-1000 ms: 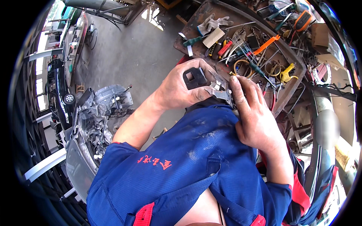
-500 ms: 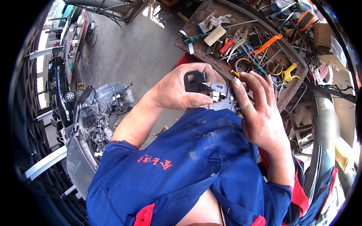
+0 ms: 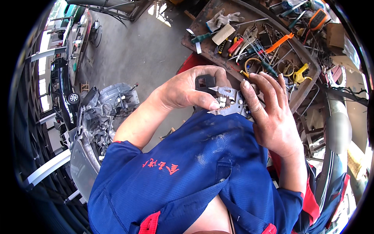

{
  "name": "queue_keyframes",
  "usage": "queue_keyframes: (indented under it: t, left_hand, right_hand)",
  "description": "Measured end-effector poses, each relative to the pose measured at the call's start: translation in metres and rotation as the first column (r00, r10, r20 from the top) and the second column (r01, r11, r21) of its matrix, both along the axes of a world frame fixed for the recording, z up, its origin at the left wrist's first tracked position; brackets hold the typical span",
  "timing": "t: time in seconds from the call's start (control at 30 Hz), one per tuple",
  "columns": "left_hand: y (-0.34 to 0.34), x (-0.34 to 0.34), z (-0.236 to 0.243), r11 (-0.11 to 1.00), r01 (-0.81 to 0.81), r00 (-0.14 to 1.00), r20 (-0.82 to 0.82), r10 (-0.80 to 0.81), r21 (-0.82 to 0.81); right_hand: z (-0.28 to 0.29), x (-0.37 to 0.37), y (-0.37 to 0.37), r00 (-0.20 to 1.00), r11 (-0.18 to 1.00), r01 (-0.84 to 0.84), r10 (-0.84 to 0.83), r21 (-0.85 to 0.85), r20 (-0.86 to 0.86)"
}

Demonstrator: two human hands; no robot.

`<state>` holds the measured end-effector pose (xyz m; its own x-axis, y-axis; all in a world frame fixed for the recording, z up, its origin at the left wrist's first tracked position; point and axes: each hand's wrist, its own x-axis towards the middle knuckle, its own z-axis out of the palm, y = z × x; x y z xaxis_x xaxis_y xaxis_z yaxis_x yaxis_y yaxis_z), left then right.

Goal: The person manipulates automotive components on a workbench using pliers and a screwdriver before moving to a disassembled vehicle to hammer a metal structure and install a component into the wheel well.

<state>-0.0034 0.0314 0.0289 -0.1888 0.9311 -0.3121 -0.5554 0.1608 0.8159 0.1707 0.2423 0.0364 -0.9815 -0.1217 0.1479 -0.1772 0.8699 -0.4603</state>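
Observation:
My left hand [image 3: 183, 91] holds a black plastic piece [image 3: 203, 80] with a squarish hole, its thumb reaching down to serrated metal jaws [image 3: 230, 109], apparently pliers, around a small white fitting [image 3: 223, 102]. My right hand [image 3: 274, 115] is at the tool’s right side, index finger against it, other fingers raised and curved; the thumb and any handles are hidden. Both hands are just above my blue shirt front.
A rusty metal bench [image 3: 191, 45] ahead-right carries a glove [image 3: 224, 17], screwdrivers, pliers and an orange pry tool [image 3: 278, 43]. A dismantled vehicle front [image 3: 105, 113] stands at left, a dark car [image 3: 62, 89] beyond it. A metal pipe [image 3: 333, 163] runs along the right.
The jaws have turned to show their serrated opening and the white fitting. Both hands have shifted slightly rightward, and my right hand's middle and ring fingers have lifted and spread apart.

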Motion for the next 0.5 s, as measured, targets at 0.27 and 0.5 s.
queue_keyframes:
  t: [0.27,0.5]
  left_hand:
    - [0.0025,0.0025,0.0003,0.998,-0.038,0.999,0.028,0.036,0.048]
    - [0.003,0.0023,-0.0016,0.998,-0.059,0.997,0.055,0.058,0.022]
  right_hand:
    - [-0.0013,0.0005,0.0009,1.0,1.0,0.006,-0.006,-0.024,0.002]
    - [-0.0005,-0.0014,0.0,1.0,1.0,0.012,-0.012,-0.02,0.022]
